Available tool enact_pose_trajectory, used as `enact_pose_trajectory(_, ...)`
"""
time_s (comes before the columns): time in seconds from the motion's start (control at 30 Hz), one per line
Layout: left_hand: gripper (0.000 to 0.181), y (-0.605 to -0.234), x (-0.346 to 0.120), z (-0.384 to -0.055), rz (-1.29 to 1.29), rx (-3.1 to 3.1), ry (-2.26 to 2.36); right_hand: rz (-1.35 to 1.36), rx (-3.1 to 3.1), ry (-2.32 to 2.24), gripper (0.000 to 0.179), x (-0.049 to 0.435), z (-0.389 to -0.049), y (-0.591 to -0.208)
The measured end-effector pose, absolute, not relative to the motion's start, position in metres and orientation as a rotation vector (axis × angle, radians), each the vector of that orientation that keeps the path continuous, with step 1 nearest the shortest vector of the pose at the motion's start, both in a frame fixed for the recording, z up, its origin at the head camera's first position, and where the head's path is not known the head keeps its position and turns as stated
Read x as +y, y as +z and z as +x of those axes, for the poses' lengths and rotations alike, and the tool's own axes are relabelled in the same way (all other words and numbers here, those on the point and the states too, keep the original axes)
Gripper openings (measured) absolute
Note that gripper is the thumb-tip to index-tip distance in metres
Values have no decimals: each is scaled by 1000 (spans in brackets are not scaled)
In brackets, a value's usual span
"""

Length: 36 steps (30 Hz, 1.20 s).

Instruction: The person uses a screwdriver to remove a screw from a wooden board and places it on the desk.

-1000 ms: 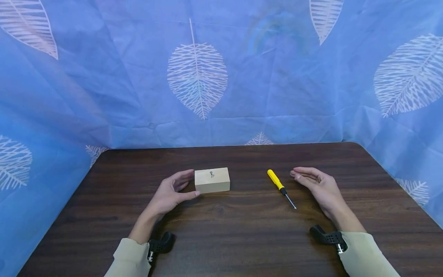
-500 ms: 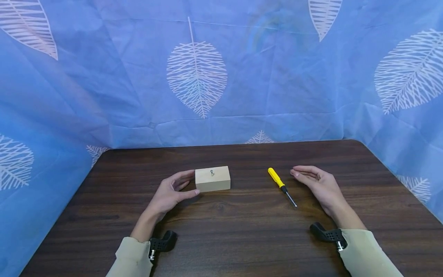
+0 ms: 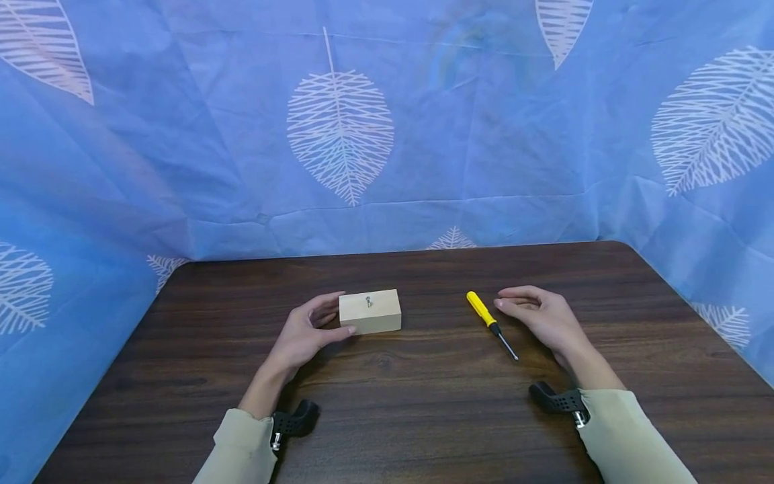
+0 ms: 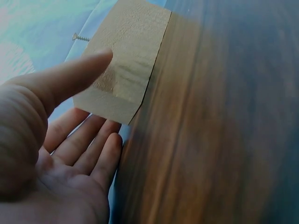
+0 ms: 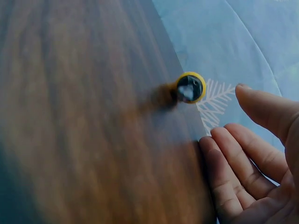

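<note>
A pale wooden block (image 3: 370,317) lies on the dark table, and a screw (image 3: 369,302) stands up from its top. My left hand (image 3: 305,333) is at the block's left end, thumb in front of the near face and fingers by the far left corner. In the left wrist view the thumb overlaps the block (image 4: 126,56); whether it touches I cannot tell. A screwdriver (image 3: 482,310) with a yellow handle lies between block and right hand, its tip toward me. My right hand (image 3: 547,319) is just right of the handle, fingers loosely bent, holding nothing.
The dark wooden table (image 3: 387,417) ends at the back against a blue cloth (image 3: 230,148) printed with white leaves. Black wrist mounts (image 3: 296,418) sit at both cuffs.
My right hand has moved left, closer to the screwdriver handle. My left hand has shifted slightly right, its thumb further across the block's near face. Block and screwdriver stay in place.
</note>
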<state>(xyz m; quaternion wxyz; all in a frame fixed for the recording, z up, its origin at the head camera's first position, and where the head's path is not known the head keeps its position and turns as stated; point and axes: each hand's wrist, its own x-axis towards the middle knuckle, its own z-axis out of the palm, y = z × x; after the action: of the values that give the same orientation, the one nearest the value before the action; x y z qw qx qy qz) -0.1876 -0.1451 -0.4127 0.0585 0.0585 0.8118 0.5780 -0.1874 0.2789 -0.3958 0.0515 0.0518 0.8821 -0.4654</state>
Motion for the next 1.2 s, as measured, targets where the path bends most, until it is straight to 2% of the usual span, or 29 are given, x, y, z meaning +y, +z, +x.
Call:
enact_pose_trajectory(0.37,65,-413,-143,-188,104,2486,1735,130,2700,-1381,62,265,-192,-391)
enact_pose_trajectory(0.73,66,-412,-144,-188,98,2473,1729,63,2829,-1113,52,255,-192,-389)
enact_pose_trajectory(1.0,66,-411,-144,-188,83,2481,1716,72,2849,-1013,55,250,-196,-388)
enact_pose_trajectory(1.2,65,-412,-143,-187,84,2483,1713,75,2847,-977,45,248,-200,-387)
